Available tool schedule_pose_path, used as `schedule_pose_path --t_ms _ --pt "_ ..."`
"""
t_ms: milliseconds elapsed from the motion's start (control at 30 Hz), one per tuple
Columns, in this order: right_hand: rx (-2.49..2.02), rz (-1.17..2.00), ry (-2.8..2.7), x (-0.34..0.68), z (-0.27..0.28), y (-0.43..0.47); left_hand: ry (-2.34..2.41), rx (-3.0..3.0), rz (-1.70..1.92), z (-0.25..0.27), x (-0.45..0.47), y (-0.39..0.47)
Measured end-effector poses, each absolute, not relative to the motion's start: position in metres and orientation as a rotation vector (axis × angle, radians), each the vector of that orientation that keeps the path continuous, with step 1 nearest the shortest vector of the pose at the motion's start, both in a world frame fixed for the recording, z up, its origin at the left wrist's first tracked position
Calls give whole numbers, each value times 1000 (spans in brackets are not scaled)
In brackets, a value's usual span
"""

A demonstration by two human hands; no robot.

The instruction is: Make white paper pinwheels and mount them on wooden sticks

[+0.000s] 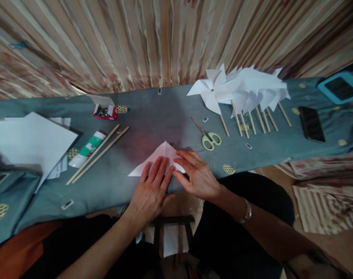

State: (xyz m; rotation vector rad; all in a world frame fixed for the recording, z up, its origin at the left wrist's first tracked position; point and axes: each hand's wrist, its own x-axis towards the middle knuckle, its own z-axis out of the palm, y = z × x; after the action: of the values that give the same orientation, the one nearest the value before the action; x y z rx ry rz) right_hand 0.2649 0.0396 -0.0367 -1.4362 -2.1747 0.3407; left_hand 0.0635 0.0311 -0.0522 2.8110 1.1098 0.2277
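Note:
A white sheet of paper, folded into a triangle, lies on the cloth near the table's front edge with its peak pointing away from me. My left hand rests flat on it, fingers stretched out and pressing it down. At the triangle's right side, my right hand has its bent fingers and thumb on the paper, which it holds by that corner. The corner itself is partly hidden under the fingers. Scissors with light green handles lie just beyond my right hand.
Several white paper pinwheels on wooden sticks lie at the back right. Further right are a phone and a blue-framed tablet. To the left are two wooden sticks, a glue stick, a red box of pins and paper sheets.

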Motion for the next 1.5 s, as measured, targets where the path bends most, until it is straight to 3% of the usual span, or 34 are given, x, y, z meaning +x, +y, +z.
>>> schedule_pose_path --t_ms 200,767,1500 --pt "-1458 473 -2100 265 -40 38 1112 2834 206 -51 64 31" --pt "-1465 458 -2024 267 -53 31 1287 2841 126 -50 29 17" --pt "-1502 479 -1888 309 -66 12 1518 2686 388 -51 -13 -2"
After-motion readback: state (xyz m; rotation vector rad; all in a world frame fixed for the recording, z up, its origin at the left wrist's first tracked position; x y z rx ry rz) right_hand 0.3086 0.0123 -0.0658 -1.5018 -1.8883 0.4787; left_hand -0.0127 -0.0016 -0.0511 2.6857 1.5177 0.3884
